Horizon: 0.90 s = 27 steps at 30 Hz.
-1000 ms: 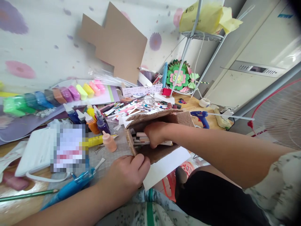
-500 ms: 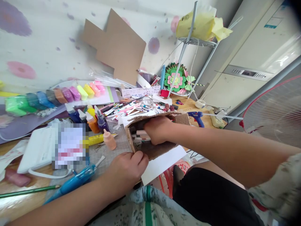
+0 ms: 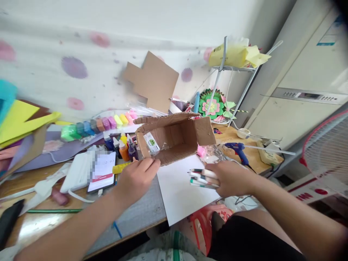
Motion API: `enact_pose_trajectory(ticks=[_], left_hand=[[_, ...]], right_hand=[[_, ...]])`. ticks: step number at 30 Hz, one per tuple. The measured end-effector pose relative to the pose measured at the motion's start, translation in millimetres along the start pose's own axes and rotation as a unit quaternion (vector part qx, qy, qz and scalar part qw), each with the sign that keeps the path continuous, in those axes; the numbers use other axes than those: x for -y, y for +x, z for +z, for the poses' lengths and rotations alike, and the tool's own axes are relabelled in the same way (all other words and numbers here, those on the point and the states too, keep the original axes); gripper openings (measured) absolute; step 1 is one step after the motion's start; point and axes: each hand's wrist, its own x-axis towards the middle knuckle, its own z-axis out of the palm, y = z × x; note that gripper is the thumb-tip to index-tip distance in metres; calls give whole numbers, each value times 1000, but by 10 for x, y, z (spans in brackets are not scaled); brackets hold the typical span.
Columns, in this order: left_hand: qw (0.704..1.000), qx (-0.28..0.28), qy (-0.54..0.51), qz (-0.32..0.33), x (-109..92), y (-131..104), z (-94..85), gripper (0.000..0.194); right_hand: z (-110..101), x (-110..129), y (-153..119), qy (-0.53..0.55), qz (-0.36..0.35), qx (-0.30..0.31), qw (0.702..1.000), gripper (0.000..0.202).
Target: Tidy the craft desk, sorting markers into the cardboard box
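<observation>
Left fingers (image 3: 148, 166) pinched the box (image 3: 205, 131); beside it, right fingers (image 3: 212, 167) best hugged all the pens (image 3: 202, 181) snugly.

Wooden table (image 3: 251, 148) with glue gun (image 3: 238, 149)

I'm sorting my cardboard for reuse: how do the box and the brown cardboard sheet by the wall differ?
The cardboard box is folded into a hollow, open shape, while the cardboard sheet is flat with a stepped outline. The cardboard box has ragged edges; the cardboard sheet's look cleaner. The left hand grips the cardboard box's rim, whereas the cardboard sheet stands untouched. Both are brown.
</observation>
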Motion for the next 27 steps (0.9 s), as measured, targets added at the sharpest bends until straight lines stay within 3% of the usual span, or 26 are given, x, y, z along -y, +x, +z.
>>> enact_pose_trajectory(ticks=[3, 7, 11, 13, 14, 16, 19, 21, 24, 27], left_hand=[[999, -3, 43, 3, 135, 21, -9, 22], [998, 7, 66, 10, 226, 51, -8, 25], [998, 23, 62, -3, 202, 118, 37, 23], [999, 21, 36, -26, 145, 145, 95, 22], [999, 18, 19, -38, 108, 155, 132, 22], [998, 16, -17, -52, 25, 170, 219, 19], [996, 25, -57, -57, -89, 201, 378, 18], [993, 33, -87, -68, -142, 241, 493, 18], [986, 35, -126, -102, -219, 309, 608, 18], [963, 14, -195, -187, -378, 296, 562, 17]], right_hand=[[284, 47, 550, -47, 35, -5, 998, 38], [391, 55, 1102, -21, 32, 43, 998, 50], [378, -71, 1123, 33, 22, -50, 998, 71], [364, -138, 987, 175, -27, -103, 979, 81], [359, -155, 909, 288, -61, -111, 949, 81], [362, -139, 774, 527, -93, -98, 839, 73], [394, -2, 709, 742, 13, -108, 662, 51], [417, 95, 760, 789, 96, -149, 588, 30], [430, 141, 885, 808, 167, -215, 522, 2], [445, 87, 988, 787, 204, -270, 516, 11]])
